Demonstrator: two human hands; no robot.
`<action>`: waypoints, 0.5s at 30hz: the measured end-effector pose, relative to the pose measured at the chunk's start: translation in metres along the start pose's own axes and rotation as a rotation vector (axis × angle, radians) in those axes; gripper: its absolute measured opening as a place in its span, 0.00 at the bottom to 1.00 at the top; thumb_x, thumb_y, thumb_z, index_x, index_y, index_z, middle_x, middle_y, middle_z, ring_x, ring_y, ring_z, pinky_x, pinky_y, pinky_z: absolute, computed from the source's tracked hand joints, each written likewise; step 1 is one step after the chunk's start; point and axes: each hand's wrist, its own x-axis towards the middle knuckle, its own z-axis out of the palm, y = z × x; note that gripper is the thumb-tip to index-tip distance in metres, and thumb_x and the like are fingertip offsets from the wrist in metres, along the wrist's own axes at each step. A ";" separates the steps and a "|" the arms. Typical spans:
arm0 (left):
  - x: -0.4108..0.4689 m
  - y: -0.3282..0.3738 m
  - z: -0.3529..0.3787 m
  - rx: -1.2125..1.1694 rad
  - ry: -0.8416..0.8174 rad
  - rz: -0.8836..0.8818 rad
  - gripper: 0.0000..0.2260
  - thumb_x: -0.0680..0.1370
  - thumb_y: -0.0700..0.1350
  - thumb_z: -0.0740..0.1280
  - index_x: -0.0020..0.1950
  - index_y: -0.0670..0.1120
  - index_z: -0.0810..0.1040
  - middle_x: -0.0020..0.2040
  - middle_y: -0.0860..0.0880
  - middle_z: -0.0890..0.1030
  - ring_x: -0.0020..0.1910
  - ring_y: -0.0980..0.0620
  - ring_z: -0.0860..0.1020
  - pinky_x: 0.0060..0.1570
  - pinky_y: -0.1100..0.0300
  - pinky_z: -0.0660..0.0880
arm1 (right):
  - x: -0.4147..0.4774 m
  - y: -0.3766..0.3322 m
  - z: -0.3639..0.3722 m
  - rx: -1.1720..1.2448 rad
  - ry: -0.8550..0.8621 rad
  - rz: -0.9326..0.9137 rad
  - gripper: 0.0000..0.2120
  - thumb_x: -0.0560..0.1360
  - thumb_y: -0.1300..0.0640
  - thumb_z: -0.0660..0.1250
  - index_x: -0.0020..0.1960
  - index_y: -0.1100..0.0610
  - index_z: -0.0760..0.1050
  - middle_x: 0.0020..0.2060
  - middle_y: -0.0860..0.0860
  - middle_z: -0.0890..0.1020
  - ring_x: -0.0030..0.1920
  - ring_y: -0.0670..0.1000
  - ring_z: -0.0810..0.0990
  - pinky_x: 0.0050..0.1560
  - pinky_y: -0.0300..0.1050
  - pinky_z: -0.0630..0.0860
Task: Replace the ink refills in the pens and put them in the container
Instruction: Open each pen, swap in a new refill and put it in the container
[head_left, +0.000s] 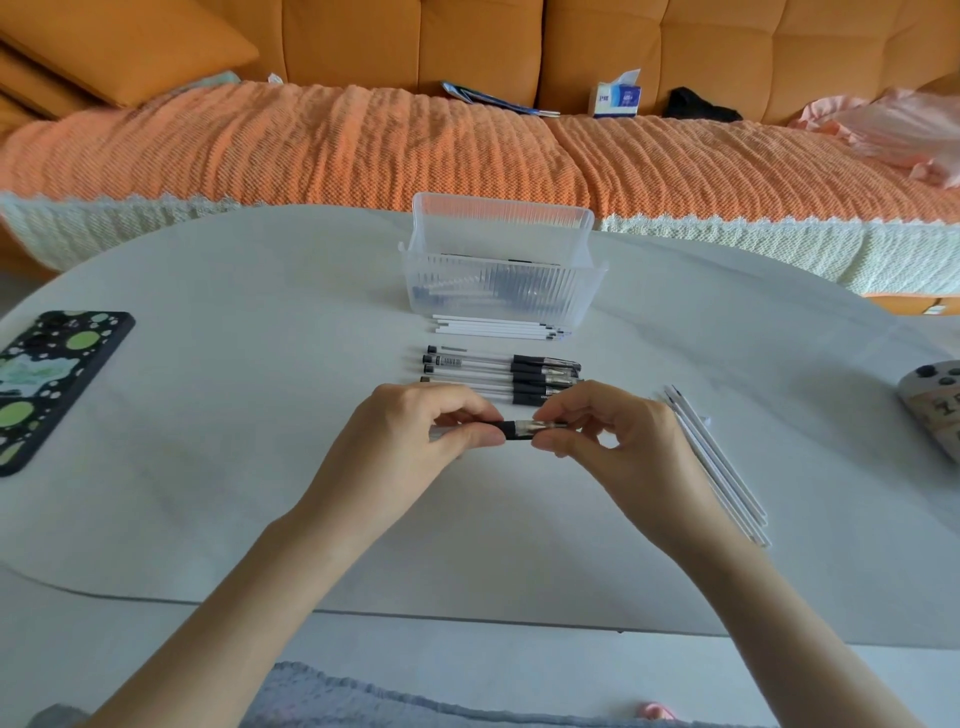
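black-gripped pen (511, 430) lies crosswise, tip rightward.

- Phone (49, 384) in a spotted black case, on the white table's (260, 519) left.
- Tissue box (616, 96) on the orange-covered sofa (363, 47) behind.
- Pink cloth (893, 130), far right.

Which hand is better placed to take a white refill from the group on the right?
Probably the right hand: those refills lie just beside it, while the left hand grips the pen farther away.
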 end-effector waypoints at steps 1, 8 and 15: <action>0.000 0.000 0.001 0.001 0.004 0.004 0.03 0.69 0.46 0.75 0.41 0.53 0.84 0.32 0.65 0.78 0.33 0.64 0.75 0.37 0.71 0.69 | 0.000 0.001 0.000 -0.003 0.007 0.000 0.07 0.68 0.61 0.74 0.41 0.51 0.79 0.33 0.44 0.81 0.34 0.46 0.76 0.38 0.32 0.71; 0.004 0.003 0.001 -0.043 -0.001 0.008 0.03 0.71 0.44 0.74 0.43 0.51 0.83 0.32 0.64 0.79 0.34 0.65 0.76 0.37 0.75 0.67 | 0.002 0.001 0.001 0.058 0.036 -0.016 0.07 0.69 0.62 0.73 0.42 0.51 0.78 0.33 0.41 0.81 0.35 0.44 0.77 0.39 0.32 0.71; 0.011 -0.003 -0.011 0.072 0.022 0.067 0.08 0.71 0.42 0.73 0.47 0.53 0.82 0.44 0.60 0.82 0.46 0.63 0.78 0.48 0.67 0.73 | 0.004 0.012 -0.003 -0.086 0.043 0.022 0.10 0.71 0.54 0.71 0.52 0.50 0.78 0.41 0.42 0.81 0.41 0.44 0.78 0.37 0.36 0.71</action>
